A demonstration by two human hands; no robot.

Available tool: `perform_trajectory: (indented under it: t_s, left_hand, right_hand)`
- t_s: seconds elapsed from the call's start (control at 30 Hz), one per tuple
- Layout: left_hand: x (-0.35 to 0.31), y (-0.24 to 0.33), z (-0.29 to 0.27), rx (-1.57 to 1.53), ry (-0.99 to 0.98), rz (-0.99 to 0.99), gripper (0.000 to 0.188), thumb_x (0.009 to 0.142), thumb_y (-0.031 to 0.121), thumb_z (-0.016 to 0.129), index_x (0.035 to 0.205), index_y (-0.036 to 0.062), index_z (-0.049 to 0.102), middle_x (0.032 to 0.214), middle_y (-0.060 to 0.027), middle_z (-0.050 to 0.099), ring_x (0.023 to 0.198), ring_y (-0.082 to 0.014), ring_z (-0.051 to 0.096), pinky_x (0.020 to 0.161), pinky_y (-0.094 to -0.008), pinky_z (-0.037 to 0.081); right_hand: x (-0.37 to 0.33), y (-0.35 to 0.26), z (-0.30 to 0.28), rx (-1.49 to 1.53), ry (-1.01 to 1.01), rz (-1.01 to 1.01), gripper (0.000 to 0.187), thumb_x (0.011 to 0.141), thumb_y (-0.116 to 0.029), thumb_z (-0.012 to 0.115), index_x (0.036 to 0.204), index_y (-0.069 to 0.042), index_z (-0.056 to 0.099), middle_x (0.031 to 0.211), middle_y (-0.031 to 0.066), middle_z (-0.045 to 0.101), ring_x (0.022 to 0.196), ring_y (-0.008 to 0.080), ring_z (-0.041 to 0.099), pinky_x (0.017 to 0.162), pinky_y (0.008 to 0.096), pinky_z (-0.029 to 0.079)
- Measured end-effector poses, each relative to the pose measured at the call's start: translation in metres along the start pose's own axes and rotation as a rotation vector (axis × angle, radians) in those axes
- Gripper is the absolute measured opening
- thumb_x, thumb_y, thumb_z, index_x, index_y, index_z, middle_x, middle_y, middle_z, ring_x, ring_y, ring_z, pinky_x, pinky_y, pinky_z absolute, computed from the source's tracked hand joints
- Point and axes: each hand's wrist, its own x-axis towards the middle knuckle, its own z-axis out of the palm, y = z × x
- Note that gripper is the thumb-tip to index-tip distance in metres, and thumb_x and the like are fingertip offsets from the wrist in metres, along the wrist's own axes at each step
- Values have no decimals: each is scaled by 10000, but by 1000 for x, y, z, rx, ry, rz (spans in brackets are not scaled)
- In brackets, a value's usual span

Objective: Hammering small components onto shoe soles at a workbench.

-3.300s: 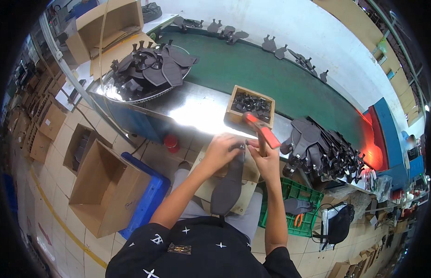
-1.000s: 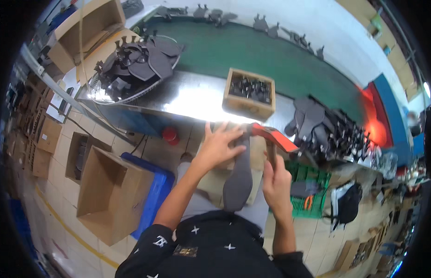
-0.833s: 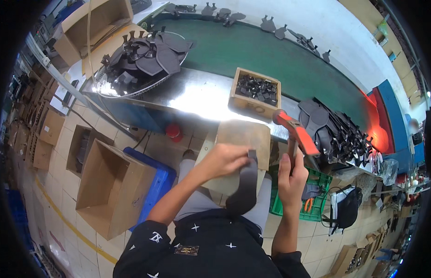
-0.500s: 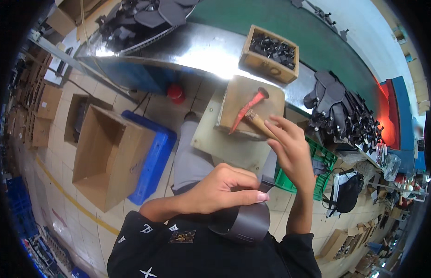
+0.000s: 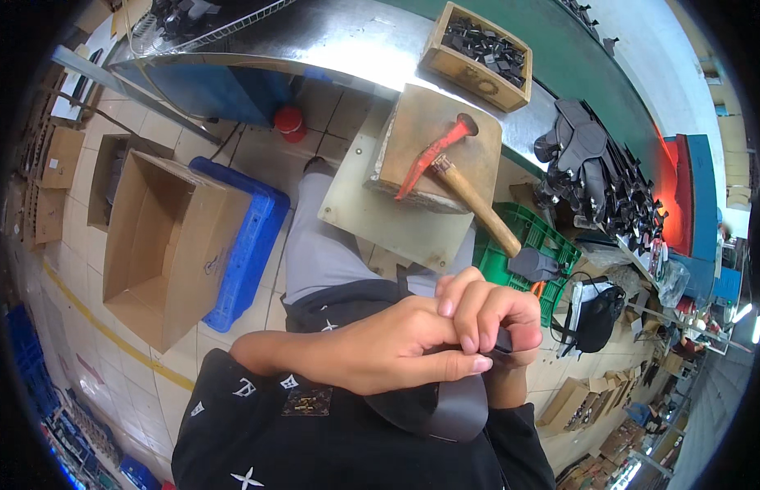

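Hands [image 5: 417,339] [image 5: 498,309] grip dark curved piece [image 5: 463,408], slanting rightward

Metal bench [image 5: 347,39] under wooden bin [image 5: 471,78] and dark pieces [image 5: 588,163], block [image 5: 417,114] under hammer [image 5: 478,202]

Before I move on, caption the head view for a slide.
Left hand and right hand hold a dark curved piece; a red-headed hammer rests on the tan block.

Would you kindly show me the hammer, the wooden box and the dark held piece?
Hammer [image 5: 463,186], head camera view: wooden handle.
Wooden box [image 5: 471,76], head camera view: near side wall.
Dark held piece [image 5: 462,407], head camera view: curved bend.
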Motion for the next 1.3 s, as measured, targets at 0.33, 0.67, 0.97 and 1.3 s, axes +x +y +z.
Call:
perform_trajectory:
  t_s: [0.33,0.67,0.97,1.3]
  left_hand:
    - [0,-10,-3,-233,-103,-102,368,1038,252,494,1191,-71,581,1119,-115,636,1082,-178,584,962,-329,451]
    - [22,-51,-22,46,54,-102,457,929,231,689,1319,47,537,1260,-75,566,1166,-134,525,1003,-303,428]
    - [107,105,-281,210,909,340,376,939,209,658,1218,-30,578,1109,-72,669,974,-187,640,867,-327,525]
    - [89,90,-257,681,1272,395,544,955,294,615,1383,17,427,1311,-102,539,1177,-215,547,947,-365,453]
  right_hand:
    - [7,6,1,22,56,-6,551,964,-538,517,807,-21,625,758,82,642,814,254,585,844,425,463]
    - [-52,-54,-118,-781,1186,-411,425,1072,-293,394,1224,61,574,1227,146,612,1071,204,560,968,334,422]
    - [-146,-5,-155,-300,1296,-268,327,1039,-255,482,1110,37,611,1017,93,626,878,161,564,821,292,463]
    - [-60,-20,-193,-1042,1057,-245,310,933,-181,634,1187,-8,601,914,147,652,769,263,647,719,336,530]
